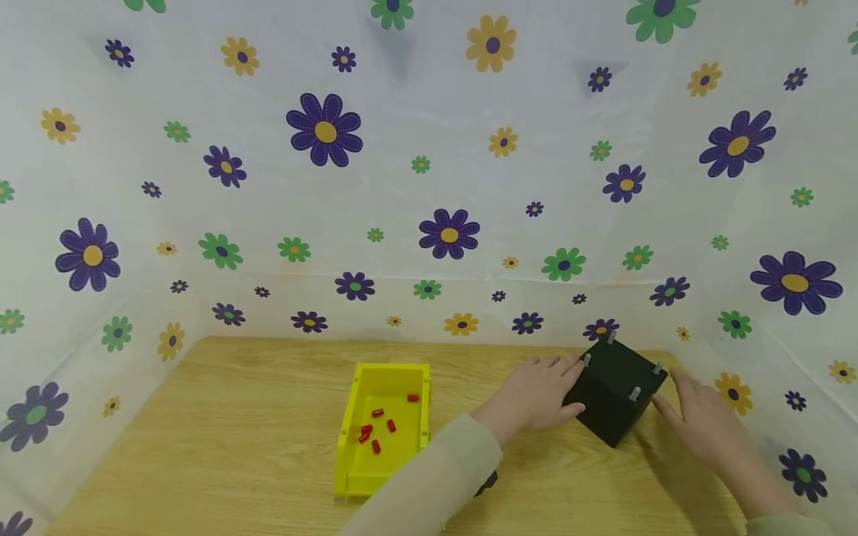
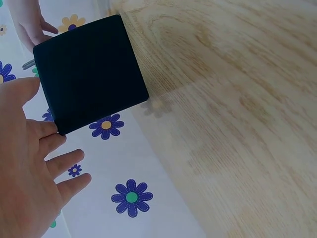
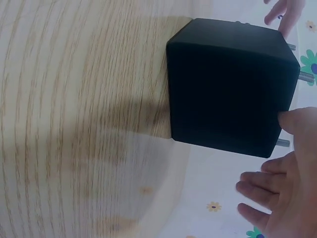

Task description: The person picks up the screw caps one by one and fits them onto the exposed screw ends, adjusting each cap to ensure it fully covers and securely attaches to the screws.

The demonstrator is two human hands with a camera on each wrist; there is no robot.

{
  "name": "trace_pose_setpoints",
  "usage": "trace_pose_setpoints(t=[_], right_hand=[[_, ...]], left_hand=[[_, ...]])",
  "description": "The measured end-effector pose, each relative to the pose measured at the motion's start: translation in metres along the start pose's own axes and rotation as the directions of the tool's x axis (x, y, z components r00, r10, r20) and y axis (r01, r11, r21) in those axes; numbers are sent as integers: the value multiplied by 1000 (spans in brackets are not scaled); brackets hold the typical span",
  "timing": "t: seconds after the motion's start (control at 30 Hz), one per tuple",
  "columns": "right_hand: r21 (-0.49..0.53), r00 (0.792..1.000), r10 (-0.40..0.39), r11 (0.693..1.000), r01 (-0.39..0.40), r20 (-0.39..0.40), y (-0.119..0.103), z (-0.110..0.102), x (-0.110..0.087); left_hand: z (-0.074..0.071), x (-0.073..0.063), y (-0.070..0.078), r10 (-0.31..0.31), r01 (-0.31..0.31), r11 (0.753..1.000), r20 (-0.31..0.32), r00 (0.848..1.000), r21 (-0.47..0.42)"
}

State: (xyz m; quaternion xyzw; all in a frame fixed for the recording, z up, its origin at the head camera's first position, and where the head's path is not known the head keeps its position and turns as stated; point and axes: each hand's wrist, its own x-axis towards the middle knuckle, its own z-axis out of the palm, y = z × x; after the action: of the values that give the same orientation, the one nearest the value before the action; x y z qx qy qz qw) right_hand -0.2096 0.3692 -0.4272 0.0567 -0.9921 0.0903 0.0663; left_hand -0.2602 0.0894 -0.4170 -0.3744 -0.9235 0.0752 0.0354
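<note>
A black block (image 1: 605, 402) stands at the right of the table, turned with a corner towards me. Several threaded metal studs (image 1: 634, 394) stick up from its top. My left hand (image 1: 536, 391) lies along the block's left side, its fingertips at the top edge. In the left wrist view, the thumb and index finger of that hand (image 2: 25, 163) are at the block's edge while the other fingers extend past it. On the opposite side is my right hand (image 1: 704, 420), fingers extended. Its thumb reaches the block's upper edge in the right wrist view, near a stud (image 3: 283, 143).
A yellow bin (image 1: 402, 454) sits left of my left forearm, with several small red caps (image 1: 392, 425) inside. Part of a dark object (image 1: 488, 484) shows beside my left sleeve. Flowered white sheeting (image 1: 402, 186) walls the wooden table (image 1: 234, 432) at the back and sides.
</note>
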Motion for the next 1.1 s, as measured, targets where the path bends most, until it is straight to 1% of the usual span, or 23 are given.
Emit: trace_pose_setpoints(t=[0.2,0.4,0.73,0.9,1.1], right_hand=[[18,1000,-2,1000,2,-15,-6,-2,0],[26,1000,14,1000,-15,21,-11,-2,1],[69,999,23,997,-26,34,-9,4,4],[86,999,13,996,-17,42,-9,3,6],[89,999,0,996,-3,32,-13,-3,8]], left_hand=[[-1,-2,3,2,-2,1000,-4,1000,22],[-1,-2,5,3,-3,999,5,1000,47],[-1,-5,6,15,-17,995,16,1000,98],[-2,-7,6,23,-24,993,10,1000,113],[-3,-9,5,33,-35,992,11,999,123]])
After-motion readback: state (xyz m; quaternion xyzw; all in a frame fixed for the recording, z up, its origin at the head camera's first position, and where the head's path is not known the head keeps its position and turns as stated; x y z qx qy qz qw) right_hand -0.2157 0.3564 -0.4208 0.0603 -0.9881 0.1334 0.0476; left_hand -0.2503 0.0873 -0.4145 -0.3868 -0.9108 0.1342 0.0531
